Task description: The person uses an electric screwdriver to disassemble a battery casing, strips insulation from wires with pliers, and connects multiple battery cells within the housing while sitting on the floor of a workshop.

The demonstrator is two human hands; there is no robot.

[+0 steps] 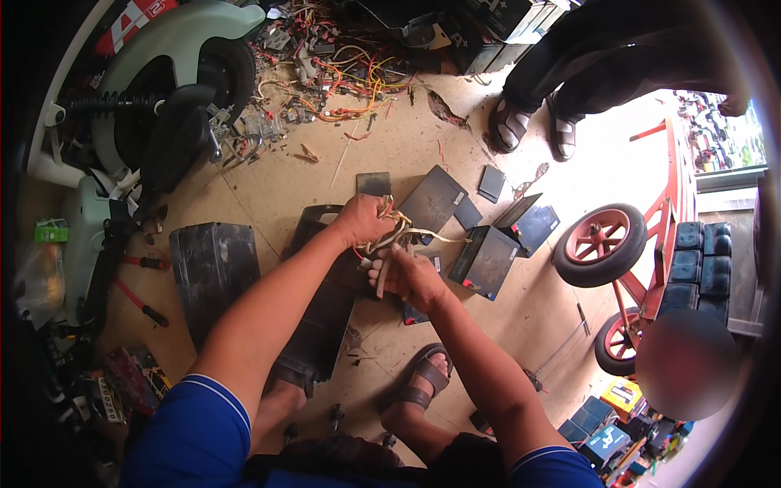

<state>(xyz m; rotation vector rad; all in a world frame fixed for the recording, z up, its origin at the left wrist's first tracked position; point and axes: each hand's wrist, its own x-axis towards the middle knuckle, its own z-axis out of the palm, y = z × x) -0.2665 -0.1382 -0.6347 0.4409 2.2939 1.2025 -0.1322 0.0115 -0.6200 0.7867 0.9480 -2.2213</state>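
My left hand (360, 221) is closed round a bundle of electrical wires (419, 233), mostly pale with a bit of red. Just below and to the right, my right hand (416, 279) grips the same bundle, and a loose pale end sticks out to the right. Under my hands, between my feet, lies a long black plastic case (321, 313) with a handle opening at its far end. Black block-shaped batteries (490, 260) stand and lie just beyond and right of my hands; a larger one (433, 200) is among them.
Another black casing (215, 281) is at left, near red-handled cutters (145, 263). A pale green scooter body (183, 41) stands far left, beside heaped wire scraps (350, 77). A person in dark trousers (561, 53) stands far right. A red trolley wheel (600, 246) and stacked batteries (701, 260) are right.
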